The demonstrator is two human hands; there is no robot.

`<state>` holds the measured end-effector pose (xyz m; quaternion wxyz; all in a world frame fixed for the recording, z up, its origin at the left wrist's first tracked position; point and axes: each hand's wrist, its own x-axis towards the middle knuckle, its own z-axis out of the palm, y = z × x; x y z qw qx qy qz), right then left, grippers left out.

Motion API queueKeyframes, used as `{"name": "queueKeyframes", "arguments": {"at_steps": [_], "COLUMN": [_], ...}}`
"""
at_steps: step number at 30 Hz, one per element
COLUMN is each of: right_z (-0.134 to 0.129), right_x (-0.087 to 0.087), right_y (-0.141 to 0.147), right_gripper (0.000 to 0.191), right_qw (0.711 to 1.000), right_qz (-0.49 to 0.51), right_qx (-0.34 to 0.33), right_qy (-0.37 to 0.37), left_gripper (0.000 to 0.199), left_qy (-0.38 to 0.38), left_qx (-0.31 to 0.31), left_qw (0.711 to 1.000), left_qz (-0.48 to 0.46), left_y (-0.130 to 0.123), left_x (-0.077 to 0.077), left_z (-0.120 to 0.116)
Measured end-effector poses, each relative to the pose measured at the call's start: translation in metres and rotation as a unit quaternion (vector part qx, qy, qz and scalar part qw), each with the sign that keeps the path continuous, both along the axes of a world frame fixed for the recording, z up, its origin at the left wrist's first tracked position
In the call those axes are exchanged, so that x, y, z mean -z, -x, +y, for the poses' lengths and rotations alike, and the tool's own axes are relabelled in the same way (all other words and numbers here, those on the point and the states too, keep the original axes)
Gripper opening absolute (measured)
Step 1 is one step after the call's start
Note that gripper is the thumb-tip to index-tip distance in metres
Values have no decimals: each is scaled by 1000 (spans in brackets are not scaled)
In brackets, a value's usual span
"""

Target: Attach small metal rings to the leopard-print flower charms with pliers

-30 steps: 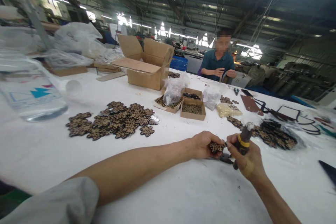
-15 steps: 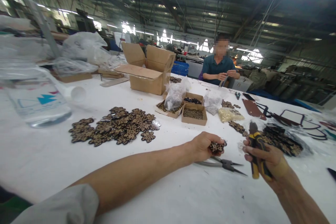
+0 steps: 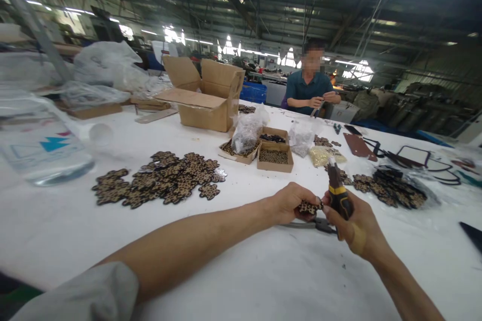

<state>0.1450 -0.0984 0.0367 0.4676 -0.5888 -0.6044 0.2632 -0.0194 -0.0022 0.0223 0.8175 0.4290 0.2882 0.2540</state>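
Note:
My left hand point(image 3: 291, 204) is closed around a leopard-print patch point(image 3: 309, 207) with a scalloped dark edge. Yellow-and-black pliers point(image 3: 340, 195) rest in my right hand point(image 3: 356, 223), jaws pointing up. The fingertips of that hand reach the patch's right edge; whether they pinch some small part there is too small to tell. Beneath both hands, a second pair of pliers point(image 3: 324, 225) lies on the white table point(image 3: 263, 271), its tips hidden behind my right hand. Left of my hands spreads a pile of similar patches point(image 3: 169, 178).
Small boxes of metal bits point(image 3: 274, 156) stand beyond my hands, near a large open carton point(image 3: 203, 115). More leopard patches point(image 3: 391, 188) lie at right by a bag of yellowish pieces point(image 3: 326, 155). A large clear container point(image 3: 41, 145) stands at left. Across the table sits a co-worker point(image 3: 309, 88).
My right hand has moved left with the yellow-and-black pliers, and its fingertips now meet the patch. My left hand keeps its hold. The whole view has shifted slightly.

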Motion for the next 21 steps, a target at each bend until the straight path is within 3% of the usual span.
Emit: {"name": "queueKeyframes", "arguments": {"at_steps": [6, 15, 21], "right_z": [-3, -3, -4], "right_x": [4, 6, 7], "right_y": [3, 0, 7], "right_gripper": [37, 22, 26], "right_qw": [999, 993, 995], "right_qz": [-25, -107, -42], "right_qx": [21, 10, 66], "right_qy": [-22, -49, -64], "left_gripper": [14, 17, 17], "left_qy": [-6, 9, 43], "left_qx": [-3, -12, 21], "left_qw": [1000, 999, 999], "left_qz": [25, 51, 16], "left_y": [-1, -3, -2], "left_x": [2, 2, -1], "left_z": [1, 0, -3]}}
